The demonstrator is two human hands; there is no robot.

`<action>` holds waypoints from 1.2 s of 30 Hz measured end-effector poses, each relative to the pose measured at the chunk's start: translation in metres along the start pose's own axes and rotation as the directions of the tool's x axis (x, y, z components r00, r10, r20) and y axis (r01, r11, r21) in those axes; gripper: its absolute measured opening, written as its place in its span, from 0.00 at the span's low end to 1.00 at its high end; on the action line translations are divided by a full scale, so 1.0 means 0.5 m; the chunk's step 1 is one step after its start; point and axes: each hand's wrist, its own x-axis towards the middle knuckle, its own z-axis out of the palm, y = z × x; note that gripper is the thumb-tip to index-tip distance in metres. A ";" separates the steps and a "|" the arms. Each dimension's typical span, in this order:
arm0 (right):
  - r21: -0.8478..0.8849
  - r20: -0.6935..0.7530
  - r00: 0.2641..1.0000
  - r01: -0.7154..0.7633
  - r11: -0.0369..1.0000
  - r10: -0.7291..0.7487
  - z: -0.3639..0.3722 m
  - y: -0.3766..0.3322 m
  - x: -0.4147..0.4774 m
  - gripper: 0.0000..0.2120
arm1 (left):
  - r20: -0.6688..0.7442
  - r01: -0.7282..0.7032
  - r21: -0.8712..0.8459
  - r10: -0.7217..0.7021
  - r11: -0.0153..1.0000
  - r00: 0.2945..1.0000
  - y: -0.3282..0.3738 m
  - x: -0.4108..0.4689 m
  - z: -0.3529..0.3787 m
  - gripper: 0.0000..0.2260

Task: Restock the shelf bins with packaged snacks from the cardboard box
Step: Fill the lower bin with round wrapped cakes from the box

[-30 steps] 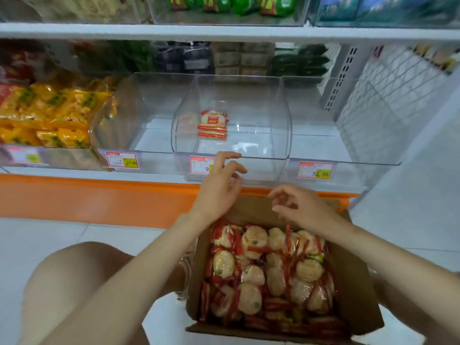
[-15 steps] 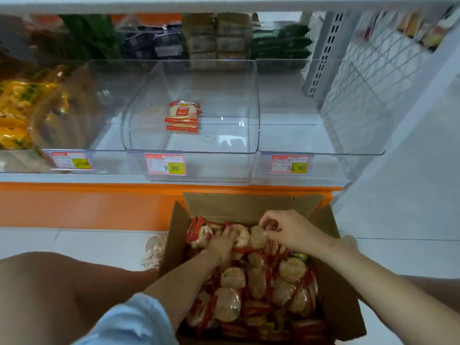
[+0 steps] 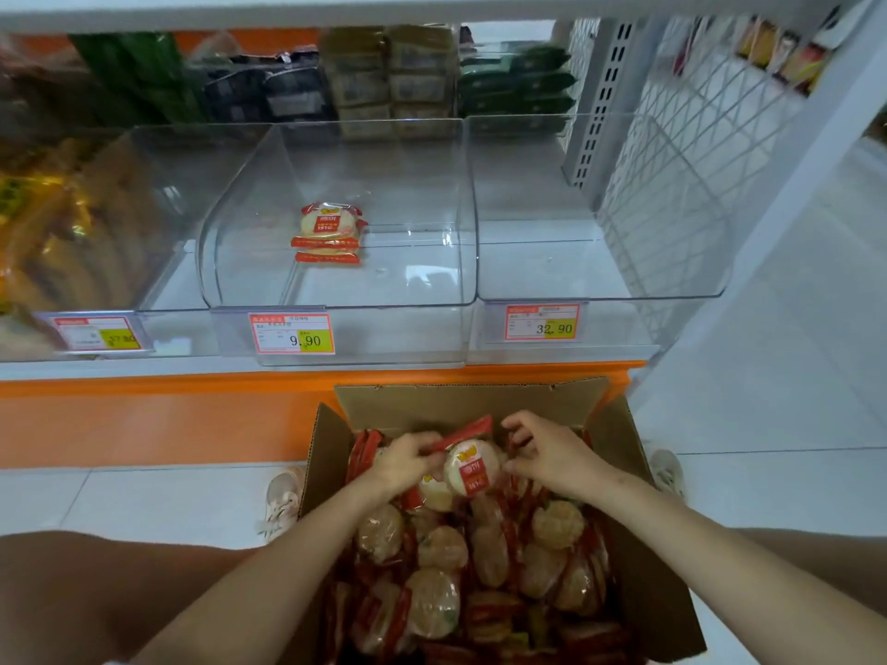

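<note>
I was mid-pick: my left hand pinched a snack packet atop the heap in the cardboard box. My right hand, just beside it, had its fingers curled among the packets, and I could not tell whether it held one. The next move, I judged, called for a lift up and forward into the clear bin ahead.

Both hands have dropped from the front edge of the middle bin into the far end of the cardboard box. The left hand now grips a snack packet raised above the others (red end sticking up), and the right hand has closed in beside it.
</note>
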 end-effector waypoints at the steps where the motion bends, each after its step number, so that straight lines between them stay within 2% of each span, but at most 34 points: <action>1: 0.056 -0.008 0.999 -0.038 0.998 0.038 0.000 0.000 0.000 0.27 | 0.046 0.017 -0.104 -0.012 0.994 0.999 0.018 -0.016 -0.012 0.06; 4: 0.275 0.063 0.987 -0.158 0.949 0.146 -0.003 -0.001 -0.001 0.29 | 0.110 0.066 -0.306 -0.033 0.950 0.993 0.039 -0.037 -0.022 0.08; 7: 0.398 0.164 0.969 -0.237 0.886 0.186 0.002 0.002 0.000 0.26 | 0.151 0.079 -0.429 -0.015 0.900 0.988 0.051 -0.047 -0.020 0.08; 9: 0.439 0.165 0.966 -0.251 0.863 0.197 0.004 0.004 -0.002 0.22 | 0.139 0.104 -0.397 -0.052 0.912 0.989 0.035 -0.037 -0.013 0.11; 11: 0.422 0.128 0.968 -0.251 0.871 0.218 0.003 0.010 0.000 0.18 | 0.023 0.147 -0.283 -0.146 0.948 0.989 -0.003 -0.018 -0.003 0.13; 13: 0.404 0.074 0.970 -0.240 0.883 0.231 -0.001 0.021 0.002 0.13 | -0.183 0.248 0.019 -0.240 0.969 0.953 -0.057 -0.001 0.007 0.17; 14: 0.389 0.050 0.971 -0.234 0.891 0.233 -0.003 0.026 0.003 0.12 | -0.245 0.304 0.155 -0.262 0.940 0.933 -0.081 -0.001 0.012 0.21; 16: 0.384 0.031 0.972 -0.227 0.895 0.233 -0.006 0.034 0.004 0.13 | -0.279 0.384 0.270 -0.310 0.883 0.909 -0.112 -0.008 0.024 0.27; 18: 0.406 0.035 0.973 -0.222 0.886 0.228 -0.008 0.034 0.002 0.14 | -0.270 0.389 0.328 -0.309 0.861 0.912 -0.120 -0.014 0.040 0.27; 22: 0.392 0.040 0.979 -0.198 0.898 0.199 -0.006 0.035 0.003 0.10 | -0.384 0.425 0.328 -0.292 0.844 0.876 -0.118 -0.010 0.053 0.24; 24: 0.389 0.042 0.980 -0.197 0.900 0.197 -0.005 0.038 0.005 0.12 | -0.391 0.417 0.298 -0.289 0.859 0.874 -0.125 -0.007 0.051 0.24; 27: 0.403 0.056 0.977 -0.211 0.890 0.207 -0.006 0.044 0.002 0.11 | -0.401 0.379 0.204 -0.276 0.903 0.873 -0.139 -0.001 0.046 0.23; 31: 0.429 0.064 0.975 -0.219 0.877 0.212 -0.007 0.053 0.000 0.12 | -0.430 0.348 0.299 -0.200 0.888 0.880 -0.148 0.001 0.038 0.16; 36: 0.461 0.065 0.978 -0.206 0.863 0.198 -0.012 0.040 0.007 0.12 | -0.465 0.224 0.154 -0.129 0.962 0.876 -0.126 -0.014 0.006 0.09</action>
